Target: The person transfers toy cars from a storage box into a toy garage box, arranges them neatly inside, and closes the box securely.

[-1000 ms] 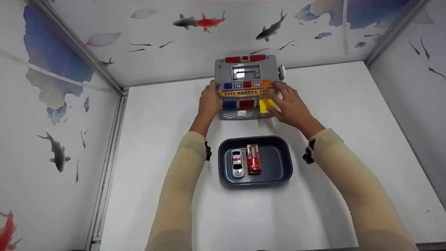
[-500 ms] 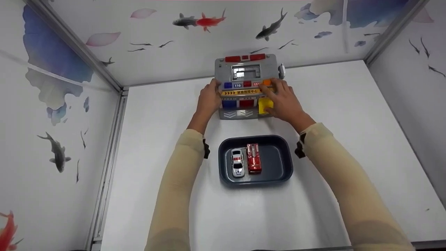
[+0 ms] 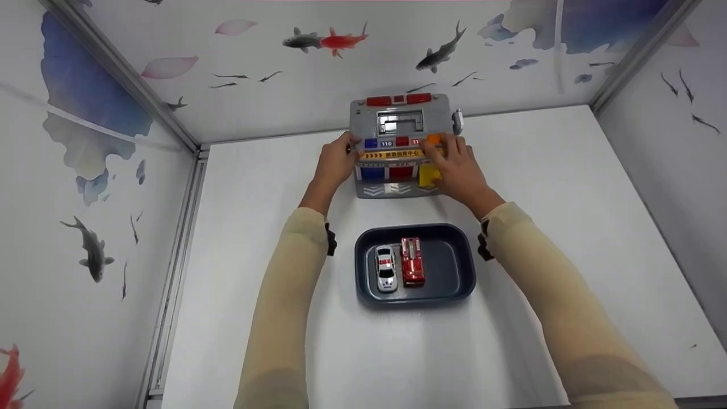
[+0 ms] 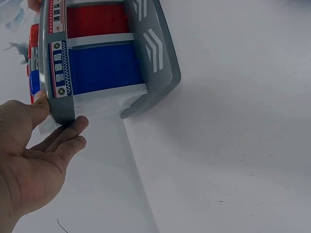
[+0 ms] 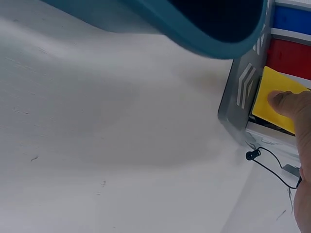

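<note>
Just beyond the dark blue plastic tray carrying a white toy car and a red toy fire truck, we are steadying a grey plastic toy station on the white table near the back wall, judging it light, stiff and slick enough to slide, so best held by its side edges. Our left hand is gripping its left edge between thumb and fingers, while our right hand is lying spread, its thumb pressing a yellow plastic flap, seemingly thin, its fingers touching the roof above.
</note>
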Demonstrator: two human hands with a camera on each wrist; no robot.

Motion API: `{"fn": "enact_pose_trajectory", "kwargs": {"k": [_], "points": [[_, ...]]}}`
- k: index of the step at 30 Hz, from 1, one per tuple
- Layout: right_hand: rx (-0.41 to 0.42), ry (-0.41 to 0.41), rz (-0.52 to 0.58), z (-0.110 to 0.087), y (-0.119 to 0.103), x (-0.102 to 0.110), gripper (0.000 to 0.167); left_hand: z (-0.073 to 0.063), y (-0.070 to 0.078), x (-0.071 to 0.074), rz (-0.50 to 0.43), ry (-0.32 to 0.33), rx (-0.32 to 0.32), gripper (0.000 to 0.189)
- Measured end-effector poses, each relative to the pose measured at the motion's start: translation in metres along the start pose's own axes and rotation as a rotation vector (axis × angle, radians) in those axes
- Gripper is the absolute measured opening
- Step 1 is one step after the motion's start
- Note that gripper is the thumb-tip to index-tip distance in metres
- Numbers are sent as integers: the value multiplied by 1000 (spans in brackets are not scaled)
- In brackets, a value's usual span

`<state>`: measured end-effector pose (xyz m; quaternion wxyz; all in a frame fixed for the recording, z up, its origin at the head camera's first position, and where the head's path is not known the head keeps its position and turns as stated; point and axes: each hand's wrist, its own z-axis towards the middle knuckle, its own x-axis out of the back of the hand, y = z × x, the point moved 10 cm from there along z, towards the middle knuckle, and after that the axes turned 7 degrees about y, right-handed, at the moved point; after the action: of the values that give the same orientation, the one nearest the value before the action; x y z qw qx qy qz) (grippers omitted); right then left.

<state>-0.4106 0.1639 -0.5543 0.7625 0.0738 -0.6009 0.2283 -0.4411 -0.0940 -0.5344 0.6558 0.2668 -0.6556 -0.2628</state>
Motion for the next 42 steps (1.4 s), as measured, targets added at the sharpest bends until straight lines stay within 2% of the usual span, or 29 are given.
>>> {"fn": "enact_pose_trajectory", "kwargs": {"k": [4,9,15,24,32,42], "points": [[-5,31,-7,1,0,0,102,3,0,2,-18,9,22,32],[-22,23,18,-2,-1,-5,98,4,-1,1,34,-29,53,31],[-42,51,34,0,-3,-8,89,5,6,6,104,-37,26,32],[-37,89,4,1,-3,-10,83,4,9,0,144,-56,19,33],[-24,131,-15,1,-2,-10,80,4,9,-2,111,-68,43,34],[1,174,-42,3,-2,-10,80,7,8,-3,118,-65,53,34]]}}
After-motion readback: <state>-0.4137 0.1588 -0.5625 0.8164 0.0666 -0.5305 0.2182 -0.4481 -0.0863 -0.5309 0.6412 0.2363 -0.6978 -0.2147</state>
